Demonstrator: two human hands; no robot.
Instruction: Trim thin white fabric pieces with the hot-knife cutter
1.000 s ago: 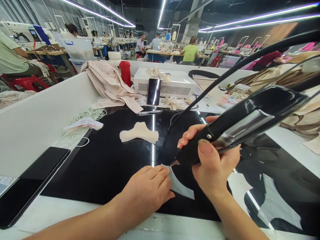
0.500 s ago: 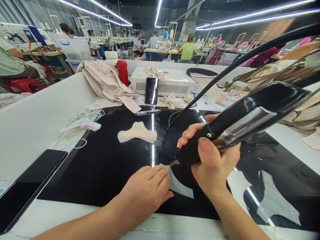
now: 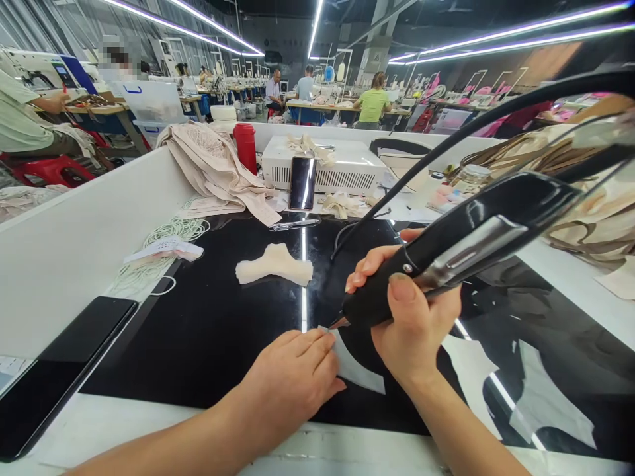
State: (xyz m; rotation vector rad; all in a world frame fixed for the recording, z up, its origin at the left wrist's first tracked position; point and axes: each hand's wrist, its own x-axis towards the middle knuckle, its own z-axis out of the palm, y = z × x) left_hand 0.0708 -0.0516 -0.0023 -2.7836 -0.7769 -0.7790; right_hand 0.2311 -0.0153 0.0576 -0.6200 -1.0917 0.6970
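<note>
My right hand (image 3: 414,311) is wrapped round a black handheld tool (image 3: 446,244) with a silver lever and a cable. The tool's narrow copper-coloured tip (image 3: 339,322) meets the upper end of a curved pale fabric piece (image 3: 360,369). Pressing that piece onto the glossy black board (image 3: 208,337) is my left hand (image 3: 297,370), its fingers together beside the tip. A cream padded piece (image 3: 274,264) lies farther back on the board. Two more cut pieces, one white (image 3: 471,370) and one greyish (image 3: 550,396), rest to the right of my right forearm.
A large black phone (image 3: 59,363) lies at the left. Cord loops (image 3: 173,231), beige cloth (image 3: 213,165), a red bottle (image 3: 245,147), a white vented box (image 3: 322,165) and an upright phone (image 3: 302,183) stand or lie behind. Several people sit at workstations beyond.
My right hand and the black tool have shifted slightly left, with the tip now farther along the fabric's upper end. My left hand stays in place.
</note>
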